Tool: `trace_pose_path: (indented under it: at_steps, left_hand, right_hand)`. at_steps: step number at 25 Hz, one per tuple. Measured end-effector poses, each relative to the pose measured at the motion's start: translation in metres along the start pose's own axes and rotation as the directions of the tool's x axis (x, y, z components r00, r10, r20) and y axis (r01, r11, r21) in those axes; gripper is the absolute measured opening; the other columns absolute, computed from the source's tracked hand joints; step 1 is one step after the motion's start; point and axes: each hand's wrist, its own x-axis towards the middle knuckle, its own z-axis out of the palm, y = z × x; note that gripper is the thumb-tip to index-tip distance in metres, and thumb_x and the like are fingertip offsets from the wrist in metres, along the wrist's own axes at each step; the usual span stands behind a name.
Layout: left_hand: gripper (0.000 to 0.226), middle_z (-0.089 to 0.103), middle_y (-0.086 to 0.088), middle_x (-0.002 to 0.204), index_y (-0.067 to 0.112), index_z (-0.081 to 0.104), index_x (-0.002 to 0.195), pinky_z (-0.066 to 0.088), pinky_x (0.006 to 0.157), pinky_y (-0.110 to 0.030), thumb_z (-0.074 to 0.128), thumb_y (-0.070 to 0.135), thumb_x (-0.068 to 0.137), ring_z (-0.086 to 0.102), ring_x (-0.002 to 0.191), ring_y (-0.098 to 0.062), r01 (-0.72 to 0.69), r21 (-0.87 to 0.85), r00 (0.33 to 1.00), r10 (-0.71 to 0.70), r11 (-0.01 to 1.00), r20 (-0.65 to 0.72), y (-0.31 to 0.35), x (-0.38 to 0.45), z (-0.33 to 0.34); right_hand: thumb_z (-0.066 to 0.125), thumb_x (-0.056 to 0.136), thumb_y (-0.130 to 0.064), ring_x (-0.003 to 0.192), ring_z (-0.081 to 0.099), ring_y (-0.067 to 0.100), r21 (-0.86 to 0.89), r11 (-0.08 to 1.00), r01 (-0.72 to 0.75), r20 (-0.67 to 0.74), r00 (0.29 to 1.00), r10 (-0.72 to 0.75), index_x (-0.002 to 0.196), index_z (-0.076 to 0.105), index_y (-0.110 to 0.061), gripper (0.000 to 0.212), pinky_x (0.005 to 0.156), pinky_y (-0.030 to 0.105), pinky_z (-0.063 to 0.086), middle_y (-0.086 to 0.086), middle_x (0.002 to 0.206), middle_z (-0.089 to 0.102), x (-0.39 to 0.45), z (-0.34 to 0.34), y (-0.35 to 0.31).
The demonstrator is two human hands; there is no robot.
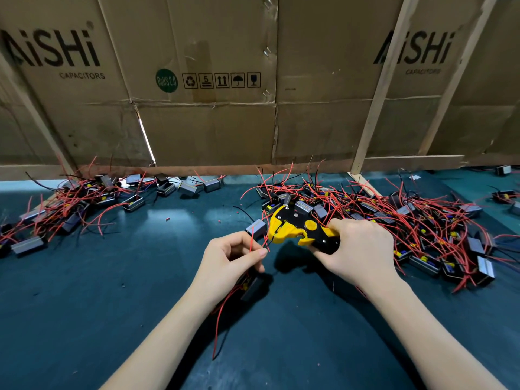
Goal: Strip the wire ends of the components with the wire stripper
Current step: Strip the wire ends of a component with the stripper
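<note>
Here the left hand (230, 260) pinches a red wire (254, 243) of a component (253, 287) mid-table, its end at the yellow wire stripper (298, 230) gripped by the right hand (363, 249). Next, judging by this: seat the end, squeeze.

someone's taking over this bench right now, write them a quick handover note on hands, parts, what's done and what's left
Left hand: pinches a red wire of one component held under the palm, wire end at the stripper's mouth.
Right hand: grips the handles of the yellow-black wire stripper.
Parts: big pile of components on the right, smaller pile on the left, both on the green mat.
Done: a few red insulation bits on the mat suggest some strips; which pile is finished cannot be told.
Left: strip this wire, then continue.
</note>
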Motion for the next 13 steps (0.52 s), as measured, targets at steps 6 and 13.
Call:
trace_pose_path:
  at_steps: [6, 13]
  left_hand:
    - [0.012, 0.075, -0.009, 0.076, 0.016, 0.075, 0.084, 0.046, 0.059, -0.014, 0.066, 0.017, 0.092, 0.063, 0.062, -0.007, 0.049, 0.008, 0.996, -0.049, 0.999, 0.076, 0.0018, 0.0007, -0.0038]
    - [0.014, 0.076, -0.009, 0.078, 0.016, 0.076, 0.088, 0.049, 0.058, -0.018, 0.065, 0.022, 0.092, 0.063, 0.062, -0.01, 0.06, -0.003, 0.993, -0.06, 0.998, 0.098, 0.002, -0.0003, -0.0075]
  right_hand:
    - [0.058, 0.072, -0.076, 0.084, 0.064, 0.019, -0.03, 0.995, -0.09, 0.116, 0.989, 0.093, 0.076, 0.062, -0.025, 0.051, 0.057, 0.027, 0.028, -0.006, 0.074, 0.065, -0.0006, 0.0072, 0.0021]
    - [0.069, 0.069, -0.069, 0.069, 0.065, 0.029, -0.02, 0.996, -0.083, 0.001, 0.997, 0.083, 0.069, 0.063, -0.019, 0.05, 0.057, 0.029, 0.033, 0.0, 0.064, 0.064, 0.0003, 0.0108, 0.0014]
